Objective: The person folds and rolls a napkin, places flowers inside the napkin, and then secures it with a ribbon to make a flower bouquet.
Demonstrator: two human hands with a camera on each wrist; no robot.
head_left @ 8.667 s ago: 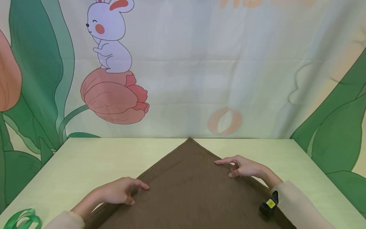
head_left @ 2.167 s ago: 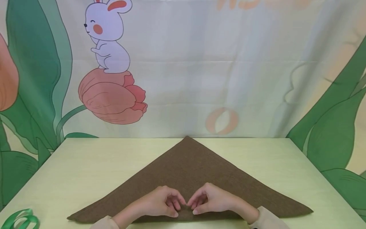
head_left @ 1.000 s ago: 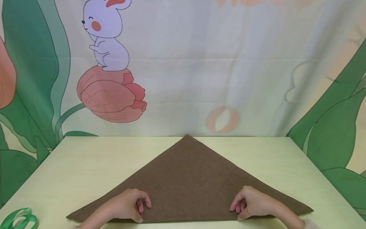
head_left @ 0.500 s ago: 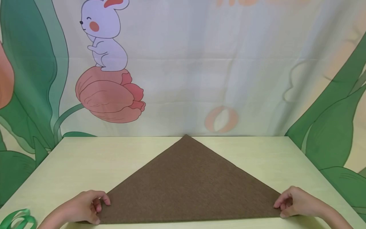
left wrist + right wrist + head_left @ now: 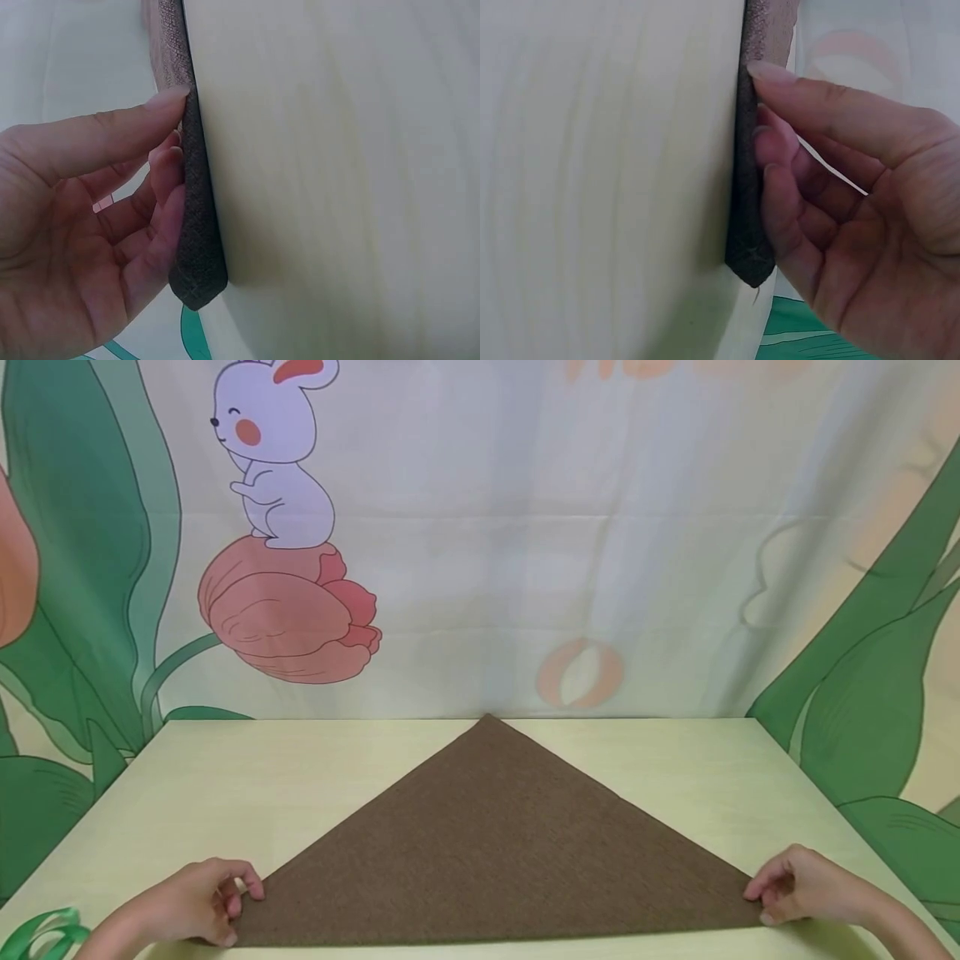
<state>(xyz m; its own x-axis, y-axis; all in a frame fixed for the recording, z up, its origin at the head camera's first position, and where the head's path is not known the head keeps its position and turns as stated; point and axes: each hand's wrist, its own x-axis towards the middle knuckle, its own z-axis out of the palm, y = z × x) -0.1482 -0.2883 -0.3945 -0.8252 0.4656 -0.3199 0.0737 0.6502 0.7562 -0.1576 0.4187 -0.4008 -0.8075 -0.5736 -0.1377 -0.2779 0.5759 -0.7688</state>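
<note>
A brown cloth (image 5: 487, 852), folded into a triangle, lies flat on the table with its point at the far edge and its long folded side near me. At its left corner my left hand (image 5: 187, 902) rests with loosely bent fingers. In the left wrist view the thumb and fingertips touch the thick cloth edge (image 5: 199, 225). My right hand (image 5: 821, 889) is at the opposite corner in much the same pose. Its thumb and bent fingers touch the cloth edge (image 5: 746, 180) in the right wrist view. Neither corner is lifted.
Coiled green ribbon (image 5: 72, 933) lies at the near left, beside my left forearm. The pale table (image 5: 300, 768) ends at the back against a hanging sheet (image 5: 465, 568) printed with a rabbit, tulips and leaves.
The cloth was folded into a triangle in the earlier frames. My hands came together at the near fold, then slid apart along it to the two corners.
</note>
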